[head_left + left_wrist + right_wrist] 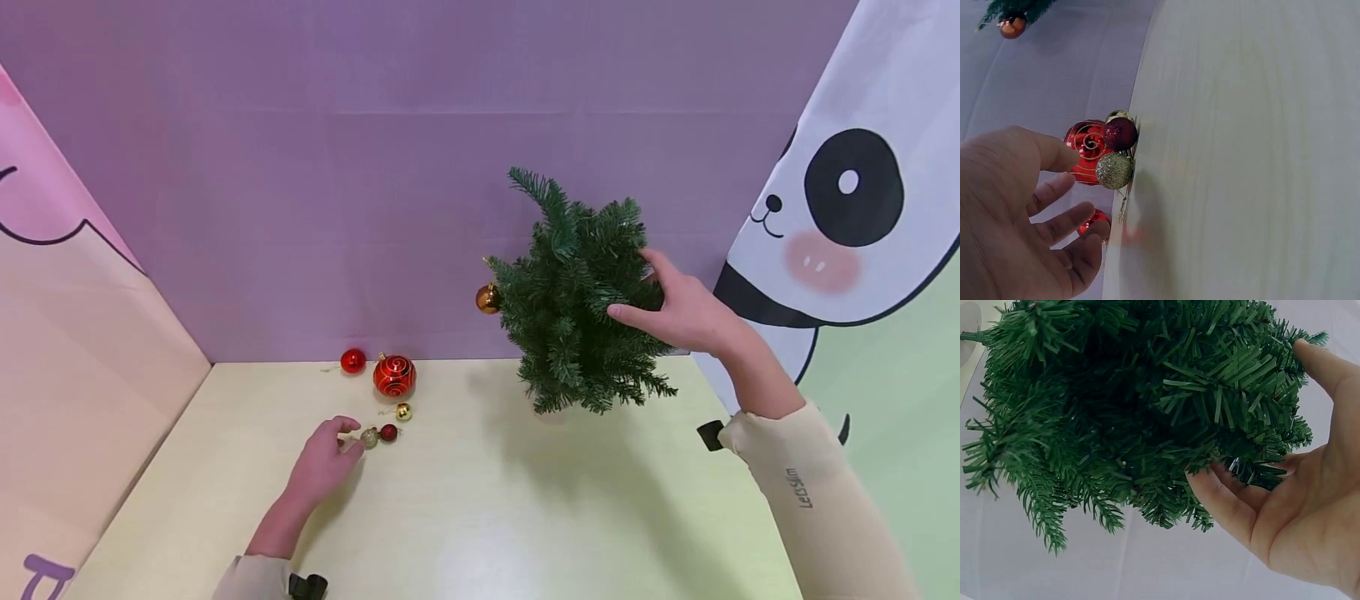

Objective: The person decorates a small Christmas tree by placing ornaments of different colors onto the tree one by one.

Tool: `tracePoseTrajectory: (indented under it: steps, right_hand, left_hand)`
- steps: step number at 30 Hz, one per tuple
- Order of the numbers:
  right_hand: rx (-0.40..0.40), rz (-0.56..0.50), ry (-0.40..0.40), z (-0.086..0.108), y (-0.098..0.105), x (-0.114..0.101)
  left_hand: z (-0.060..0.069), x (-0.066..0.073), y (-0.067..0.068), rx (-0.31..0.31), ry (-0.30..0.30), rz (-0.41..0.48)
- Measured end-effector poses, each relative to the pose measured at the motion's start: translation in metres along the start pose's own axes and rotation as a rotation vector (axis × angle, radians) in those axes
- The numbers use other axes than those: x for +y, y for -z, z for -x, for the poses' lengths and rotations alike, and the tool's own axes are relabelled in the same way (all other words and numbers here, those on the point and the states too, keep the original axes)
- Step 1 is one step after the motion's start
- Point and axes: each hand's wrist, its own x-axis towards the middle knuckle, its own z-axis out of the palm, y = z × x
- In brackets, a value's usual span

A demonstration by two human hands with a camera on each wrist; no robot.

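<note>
A small artificial Christmas tree (570, 308) stands at the right, with an orange-gold bauble (488, 298) on its left side. My right hand (686, 312) holds its right side, thumb and fingers around the outer branches; some fingertips are hidden among the needles in the right wrist view. On the left, my left hand (326, 462) reaches beside a gold glitter bauble (1114, 170), fingers loosely bent with nothing seen between them. A small dark red bauble (388, 432) lies right beside the glitter one. Whether the left fingertips touch the glitter bauble I cannot tell.
Behind these lie a small shiny gold bauble (404, 412), a large red bauble with gold swirls (394, 376) and a plain red bauble (353, 361). The pale tabletop (450, 500) ends at a purple backdrop (375, 208). A panda-print panel (862, 275) borders the right.
</note>
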Motion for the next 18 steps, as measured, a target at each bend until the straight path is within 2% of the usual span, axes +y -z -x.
tracePoseTrajectory:
  steps: [3,8,12,18]
  right_hand:
    - [-0.007,-0.014,-0.003,0.001,-0.001,0.001]
    - [-0.024,-0.029,-0.005,0.001,-0.001,0.003]
    - [-0.024,-0.051,-0.006,0.003,-0.003,0.005]
    - [-0.018,-0.074,0.000,0.002,-0.005,0.006]
  left_hand:
    - [-0.002,0.001,-0.002,0.020,-0.007,-0.078]
    - [-0.004,0.001,-0.006,0.017,0.011,-0.178]
    - [-0.003,0.002,-0.008,0.045,0.022,-0.262]
    - [-0.009,0.003,-0.011,0.059,0.053,-0.345]
